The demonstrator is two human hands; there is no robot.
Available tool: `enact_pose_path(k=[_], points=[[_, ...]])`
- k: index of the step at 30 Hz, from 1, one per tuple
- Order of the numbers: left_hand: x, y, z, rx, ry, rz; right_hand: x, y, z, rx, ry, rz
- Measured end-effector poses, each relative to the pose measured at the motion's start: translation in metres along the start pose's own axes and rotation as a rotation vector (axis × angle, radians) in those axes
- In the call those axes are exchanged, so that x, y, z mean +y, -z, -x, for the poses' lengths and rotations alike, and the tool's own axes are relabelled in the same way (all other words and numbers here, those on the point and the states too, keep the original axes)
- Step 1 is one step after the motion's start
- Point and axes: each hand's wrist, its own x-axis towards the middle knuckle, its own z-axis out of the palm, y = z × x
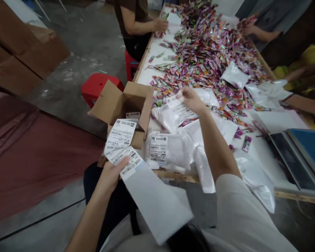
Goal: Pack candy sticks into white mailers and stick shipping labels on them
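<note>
My left hand [111, 175] is closed on a white mailer bag [152, 199] with a barcode label, held over my lap. My right hand [190, 99] reaches out over the table and pinches a labelled white bag [177, 112] lifted from a heap of white bags [173, 148]. An open cardboard box [126, 105] stands at the table's near left corner with a labelled packet [120, 134] leaning at its front. Beyond my right hand, a large spread of colourful small sachets [207, 52] covers the table.
Other people work at the table: one in a brown top [136, 21] at the far left, a gloved hand [273, 90] on the right, another hand [248, 28] at the far end. A red stool [101, 85] stands left of the table. A scale [299, 154] sits at right. Cardboard boxes [23, 52] are stacked far left.
</note>
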Motion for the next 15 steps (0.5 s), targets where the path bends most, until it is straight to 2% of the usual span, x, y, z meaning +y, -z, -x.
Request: enact_pose_path(k=[2, 3, 4, 7, 8, 9, 12, 13, 14, 15], points=[[0.002, 0.004, 0.001, 0.016, 0.005, -0.004, 0.021, -0.025, -0.016, -0.23, -0.049, 0.188], [0.002, 0.005, 0.002, 0.023, 0.001, -0.001, 0.027, -0.037, -0.017, -0.283, -0.057, 0.321], [0.002, 0.005, 0.002, 0.027, -0.001, 0.001, 0.029, -0.046, -0.014, -0.274, -0.062, 0.46], [0.001, 0.004, 0.003, 0.028, 0.008, -0.005, 0.03, -0.063, 0.012, -0.066, -0.05, 0.753], [0.001, 0.004, 0.003, 0.024, 0.0, -0.008, 0.03, -0.066, 0.022, -0.044, -0.025, 0.783], [0.0, 0.003, 0.003, 0.016, -0.018, -0.01, 0.031, -0.067, 0.031, -0.077, 0.013, 0.784], [0.001, 0.001, 0.006, -0.045, -0.102, -0.025, 0.03, -0.065, 0.046, -0.311, 0.113, 0.705], [0.002, 0.002, 0.009, -0.07, -0.128, -0.04, 0.025, -0.061, 0.049, -0.326, 0.102, 0.663], [0.003, 0.002, 0.013, -0.097, -0.154, -0.063, 0.016, -0.055, 0.051, -0.278, 0.073, 0.607], [0.005, 0.004, 0.019, -0.126, -0.182, -0.098, 0.002, -0.049, 0.057, -0.178, 0.035, 0.53]])
